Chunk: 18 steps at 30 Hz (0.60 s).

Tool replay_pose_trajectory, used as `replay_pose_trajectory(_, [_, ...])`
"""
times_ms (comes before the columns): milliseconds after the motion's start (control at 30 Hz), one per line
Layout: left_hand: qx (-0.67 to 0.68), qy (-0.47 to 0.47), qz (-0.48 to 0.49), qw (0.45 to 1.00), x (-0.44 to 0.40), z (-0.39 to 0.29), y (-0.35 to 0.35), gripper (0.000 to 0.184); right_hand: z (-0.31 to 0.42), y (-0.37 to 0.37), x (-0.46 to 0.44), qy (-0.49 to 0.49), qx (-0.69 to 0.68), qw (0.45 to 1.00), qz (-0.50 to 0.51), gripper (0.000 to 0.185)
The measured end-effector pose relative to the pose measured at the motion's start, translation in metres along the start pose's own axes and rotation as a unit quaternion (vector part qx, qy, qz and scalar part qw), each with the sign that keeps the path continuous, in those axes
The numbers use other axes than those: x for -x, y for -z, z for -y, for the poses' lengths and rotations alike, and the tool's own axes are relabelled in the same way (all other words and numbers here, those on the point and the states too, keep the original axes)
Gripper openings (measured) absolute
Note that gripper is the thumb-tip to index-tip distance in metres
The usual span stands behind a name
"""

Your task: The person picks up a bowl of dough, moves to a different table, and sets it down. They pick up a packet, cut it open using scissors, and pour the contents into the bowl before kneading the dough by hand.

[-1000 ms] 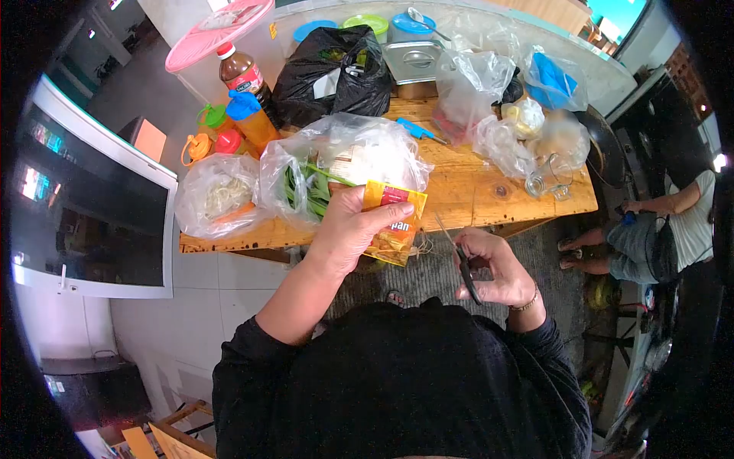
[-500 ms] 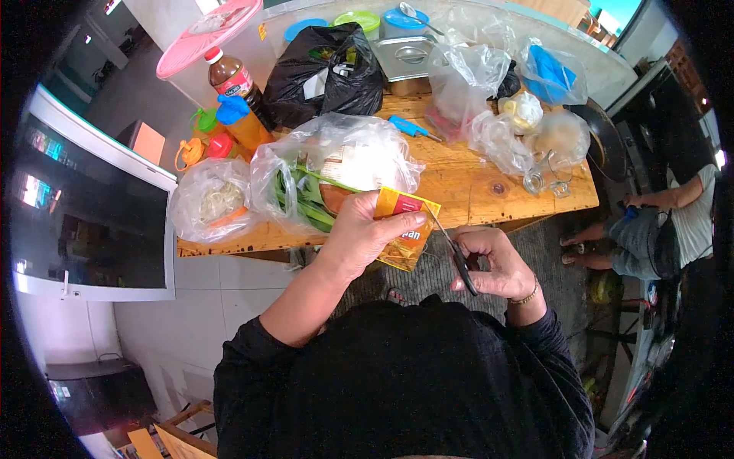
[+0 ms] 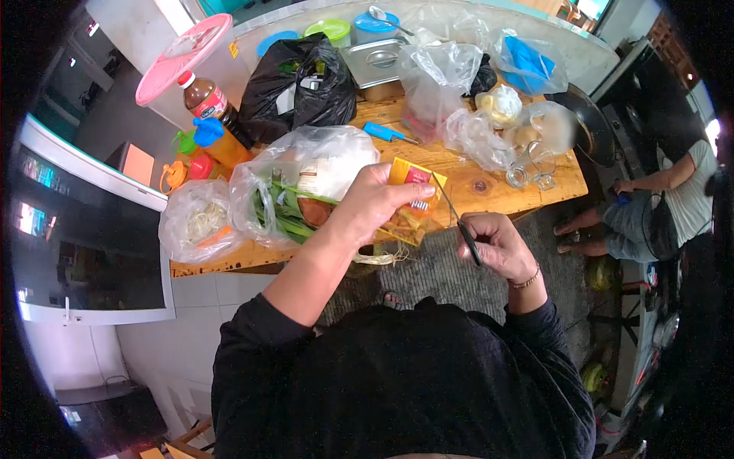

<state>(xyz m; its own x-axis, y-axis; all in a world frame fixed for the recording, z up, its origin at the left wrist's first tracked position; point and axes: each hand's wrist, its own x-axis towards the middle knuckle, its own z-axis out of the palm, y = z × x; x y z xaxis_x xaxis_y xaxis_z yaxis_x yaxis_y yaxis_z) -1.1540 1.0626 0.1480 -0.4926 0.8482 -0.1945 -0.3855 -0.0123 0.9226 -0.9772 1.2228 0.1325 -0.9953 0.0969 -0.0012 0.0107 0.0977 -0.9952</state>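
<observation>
My left hand (image 3: 373, 205) pinches a yellow and red seasoning sachet (image 3: 417, 177) above the table's front edge. Black-handled scissors (image 3: 467, 239) are gripped in my right hand (image 3: 500, 246), their blades pointing up at the sachet's right edge. Whether the blades are cutting into it I cannot tell. Behind my left hand lies a clear plastic bag (image 3: 264, 164) with long green leaves (image 3: 284, 210) and a white packet (image 3: 325, 177). Pale roots (image 3: 386, 258) stick out below the sachet.
On the wooden table (image 3: 482, 186) stand a black plastic bag (image 3: 298, 84), a sauce bottle (image 3: 208, 101), a blue-handled tool (image 3: 384, 132), a glass mug (image 3: 527, 170) and a lidded metal container (image 3: 376, 67). Another person (image 3: 661, 203) is at the right.
The view has shifted, and the tabletop things sit farther left. The sachet is a little higher and tilted differently, with the scissors still by its right edge. Pale roots now show beneath it.
</observation>
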Motion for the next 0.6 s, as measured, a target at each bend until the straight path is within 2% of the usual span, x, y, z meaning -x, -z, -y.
replay_pose_trajectory(233, [-0.056, 0.060, -0.013, 0.997, -0.041, 0.004, 0.009, 0.024, -0.032, 0.014, -0.021, -0.035, -0.030, 0.999, -0.029, 0.043])
replay_pose_trajectory(400, [-0.062, 0.040, 0.003, 0.997, -0.050, 0.017, 0.008, 0.025, -0.047, 0.022, -0.027, -0.041, -0.001, 0.998, -0.044, 0.046])
replay_pose_trajectory(500, [-0.061, 0.052, -0.007, 0.997, -0.052, 0.019, 0.010, 0.026, -0.050, 0.026, -0.030, -0.073, 0.017, 0.997, -0.031, 0.039])
replay_pose_trajectory(600, [-0.050, 0.071, -0.038, 0.995, -0.050, 0.018, 0.011, 0.025, -0.044, 0.023, -0.037, -0.139, 0.045, 0.987, -0.071, 0.041])
